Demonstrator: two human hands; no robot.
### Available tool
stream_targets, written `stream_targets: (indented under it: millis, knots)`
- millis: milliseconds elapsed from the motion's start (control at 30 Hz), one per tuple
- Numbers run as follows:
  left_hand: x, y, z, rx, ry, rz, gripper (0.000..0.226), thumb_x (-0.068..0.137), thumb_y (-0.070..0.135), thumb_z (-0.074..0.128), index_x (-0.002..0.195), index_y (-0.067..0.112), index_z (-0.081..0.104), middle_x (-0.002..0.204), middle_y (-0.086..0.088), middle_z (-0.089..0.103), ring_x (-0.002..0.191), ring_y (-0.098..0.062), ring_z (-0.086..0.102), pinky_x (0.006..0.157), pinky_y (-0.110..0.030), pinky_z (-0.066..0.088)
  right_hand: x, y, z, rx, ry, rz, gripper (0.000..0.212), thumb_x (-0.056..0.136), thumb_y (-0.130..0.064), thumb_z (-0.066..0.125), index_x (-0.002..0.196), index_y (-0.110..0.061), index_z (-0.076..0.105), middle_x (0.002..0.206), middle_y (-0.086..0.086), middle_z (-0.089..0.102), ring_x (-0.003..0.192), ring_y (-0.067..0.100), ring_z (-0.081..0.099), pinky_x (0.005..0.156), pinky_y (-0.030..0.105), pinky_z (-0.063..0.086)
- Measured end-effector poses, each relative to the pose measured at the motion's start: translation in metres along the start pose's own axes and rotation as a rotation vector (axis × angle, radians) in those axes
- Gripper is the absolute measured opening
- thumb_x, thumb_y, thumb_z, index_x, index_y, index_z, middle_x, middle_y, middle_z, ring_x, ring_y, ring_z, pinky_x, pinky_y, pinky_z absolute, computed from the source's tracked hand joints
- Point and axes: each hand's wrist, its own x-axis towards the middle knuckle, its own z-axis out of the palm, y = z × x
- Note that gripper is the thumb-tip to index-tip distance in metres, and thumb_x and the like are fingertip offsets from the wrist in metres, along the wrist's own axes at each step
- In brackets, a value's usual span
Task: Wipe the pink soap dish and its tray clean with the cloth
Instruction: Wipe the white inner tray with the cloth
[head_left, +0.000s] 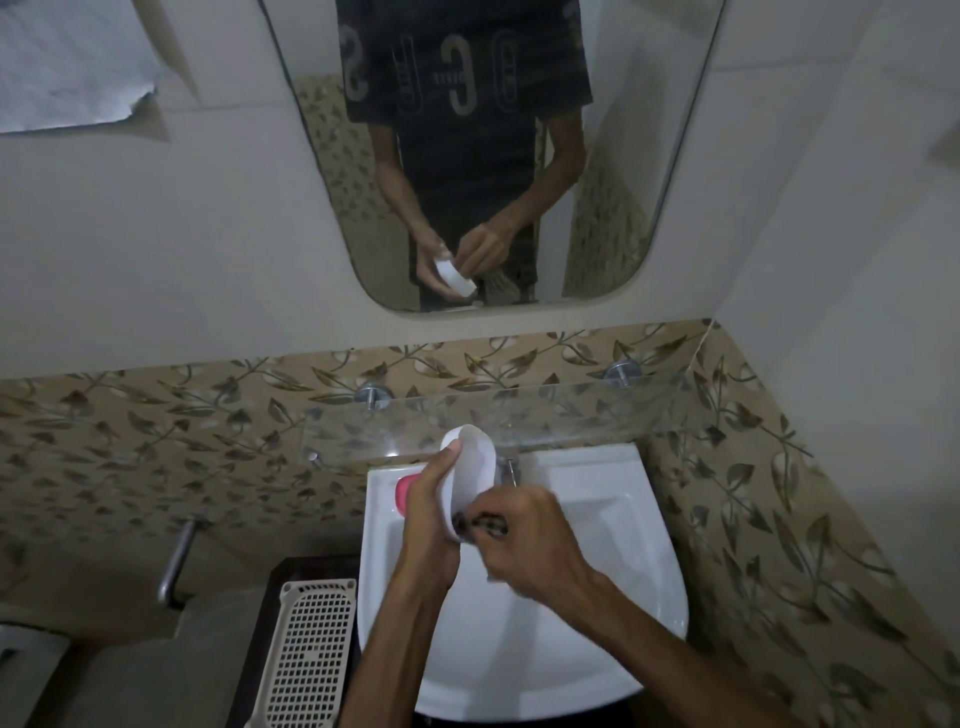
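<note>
My left hand (428, 512) grips a white oval tray (475, 470) and holds it tilted on edge above the sink (613, 587). My right hand (524, 535) pinches a dark cloth (480, 525) and presses it against the tray's lower rim. Most of the cloth is hidden under my fingers. A pink soap dish (404, 493) lies on the sink's back left ledge, partly hidden behind my left hand.
A glass shelf (571, 410) juts from the wall just above the tap (508, 470). A beige slotted basket (311, 654) stands left of the sink. A metal handle (179, 556) is further left. A mirror (597, 234) shows my hands and the tray.
</note>
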Motion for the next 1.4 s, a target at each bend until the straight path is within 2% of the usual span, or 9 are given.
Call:
stream_targets:
  millis: [167, 433, 533, 700, 900, 1000, 1167, 1300, 1400]
  knots:
    - [0.007, 0.004, 0.005, 0.099, -0.055, 0.084, 0.066, 0.076, 0.032, 0.081, 0.133, 0.004, 0.064, 0.117, -0.026, 0.068, 0.105, -0.038, 0.067, 0.098, -0.051, 0.053, 0.009, 0.005, -0.002, 0.0, 0.137, -0.034, 0.019, 0.079, -0.002, 0.077, 0.094, -0.013, 0.084, 0.093, -0.001, 0.082, 0.08, 0.014, 0.076, 0.074, 0.024, 0.061]
    - [0.018, 0.006, 0.01, 0.115, 0.073, 0.149, 0.049, 0.071, 0.041, 0.079, 0.114, 0.017, 0.075, 0.11, -0.013, 0.073, 0.092, -0.025, 0.071, 0.079, -0.042, 0.06, 0.014, -0.001, -0.003, 0.048, 0.138, 0.038, 0.02, 0.08, -0.004, 0.075, 0.09, -0.019, 0.085, 0.083, -0.009, 0.081, 0.069, 0.011, 0.074, 0.065, 0.025, 0.061]
    - [0.023, 0.006, 0.009, 0.107, 0.099, 0.196, 0.048, 0.067, 0.049, 0.081, 0.108, 0.022, 0.079, 0.102, -0.006, 0.076, 0.085, -0.019, 0.073, 0.066, -0.034, 0.06, 0.009, -0.013, 0.006, 0.368, 0.055, 0.304, 0.014, 0.081, -0.008, 0.077, 0.085, -0.02, 0.083, 0.076, -0.021, 0.077, 0.069, 0.005, 0.075, 0.068, 0.022, 0.061]
    - [0.023, 0.004, 0.009, 0.082, 0.079, 0.189, 0.08, 0.061, 0.055, 0.078, 0.122, 0.004, 0.071, 0.109, -0.021, 0.067, 0.108, -0.045, 0.065, 0.097, -0.057, 0.053, 0.017, -0.019, -0.004, 0.978, -0.087, 0.668, 0.021, 0.081, 0.002, 0.084, 0.077, -0.019, 0.085, 0.085, 0.01, 0.082, 0.076, 0.017, 0.078, 0.072, 0.024, 0.061]
    - [0.028, 0.009, 0.01, 0.002, -0.034, 0.277, 0.055, 0.082, 0.042, 0.064, 0.13, 0.014, 0.066, 0.118, -0.023, 0.061, 0.103, -0.036, 0.06, 0.085, -0.053, 0.052, 0.017, -0.019, 0.001, 0.359, 0.16, 0.377, 0.014, 0.083, -0.005, 0.082, 0.088, -0.018, 0.085, 0.082, -0.007, 0.081, 0.072, 0.008, 0.076, 0.068, 0.028, 0.064]
    - [0.028, 0.009, 0.007, 0.115, -0.04, 0.421, 0.062, 0.081, 0.047, 0.064, 0.137, 0.019, 0.065, 0.13, -0.017, 0.066, 0.11, -0.03, 0.063, 0.078, -0.038, 0.058, 0.009, -0.03, 0.01, 0.598, 0.1, 0.575, 0.02, 0.089, -0.011, 0.079, 0.084, -0.03, 0.083, 0.075, -0.002, 0.08, 0.06, 0.022, 0.076, 0.053, 0.031, 0.062]
    - [0.038, 0.007, -0.001, 0.369, -0.02, 0.664, 0.064, 0.083, 0.046, 0.06, 0.137, 0.01, 0.064, 0.135, -0.008, 0.069, 0.127, -0.023, 0.064, 0.103, -0.039, 0.053, 0.017, -0.033, 0.004, 1.126, -0.014, 0.783, 0.015, 0.093, -0.004, 0.071, 0.102, -0.006, 0.083, 0.103, 0.016, 0.081, 0.103, 0.035, 0.076, 0.095, 0.041, 0.061]
    - [0.037, 0.006, 0.003, 0.449, -0.089, 0.665, 0.067, 0.088, 0.048, 0.053, 0.143, 0.012, 0.059, 0.142, -0.003, 0.065, 0.134, -0.02, 0.059, 0.11, -0.04, 0.048, 0.014, -0.034, 0.006, 1.092, 0.034, 0.702, 0.021, 0.089, 0.005, 0.07, 0.102, -0.007, 0.082, 0.102, 0.016, 0.08, 0.1, 0.04, 0.075, 0.088, 0.044, 0.063]
    - [0.026, 0.007, 0.0, 0.372, -0.115, 0.479, 0.069, 0.085, 0.06, 0.055, 0.14, 0.019, 0.062, 0.128, -0.009, 0.072, 0.108, -0.019, 0.07, 0.085, -0.034, 0.058, 0.012, -0.03, 0.014, 0.885, 0.152, 0.507, 0.019, 0.085, 0.005, 0.073, 0.097, -0.008, 0.082, 0.092, 0.009, 0.081, 0.087, 0.034, 0.077, 0.078, 0.046, 0.065]
